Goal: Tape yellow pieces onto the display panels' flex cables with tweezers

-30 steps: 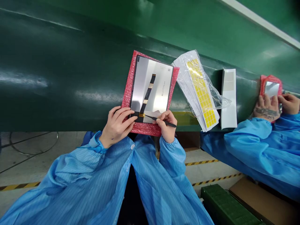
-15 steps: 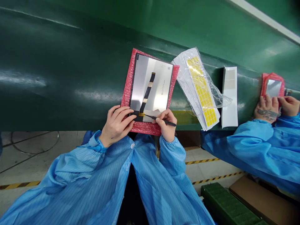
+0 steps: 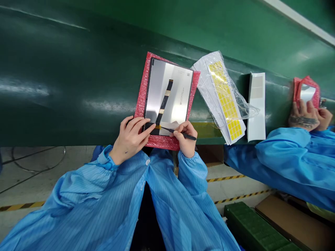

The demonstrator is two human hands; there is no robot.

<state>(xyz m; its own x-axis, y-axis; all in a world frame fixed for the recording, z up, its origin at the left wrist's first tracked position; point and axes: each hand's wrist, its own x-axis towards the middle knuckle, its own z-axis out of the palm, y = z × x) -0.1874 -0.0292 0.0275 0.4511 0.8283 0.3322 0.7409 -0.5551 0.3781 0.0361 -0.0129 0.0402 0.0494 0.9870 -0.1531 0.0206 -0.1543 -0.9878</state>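
Observation:
A flat display panel (image 3: 178, 94) with a silvery back lies on a red bubble-wrap bag (image 3: 141, 87) at the table's near edge. A dark flex cable (image 3: 164, 102) runs up across the panel from its lower black strip. My left hand (image 3: 132, 136) rests on the panel's lower left, fingers stretched out, one fingertip beside the cable's lower end. Black tweezers (image 3: 187, 135) are pinched in my right hand (image 3: 187, 137). Their tip points left and meets the small yellow patch (image 3: 158, 127) at the cable's base; whether it grips anything is too small to tell.
Right of the panel lie yellow label sheets (image 3: 227, 101) in clear plastic and a white strip stack (image 3: 256, 108). Farther right, a co-worker's hands (image 3: 305, 116) hold a red bubble-wrap bag (image 3: 297, 90) with a smaller panel. A green crate (image 3: 251, 223) stands on the floor.
My left hand's fingers have slid slightly right, toward the cable's base. The tweezers stay almost in place. The co-worker's hands and bag have shifted a little.

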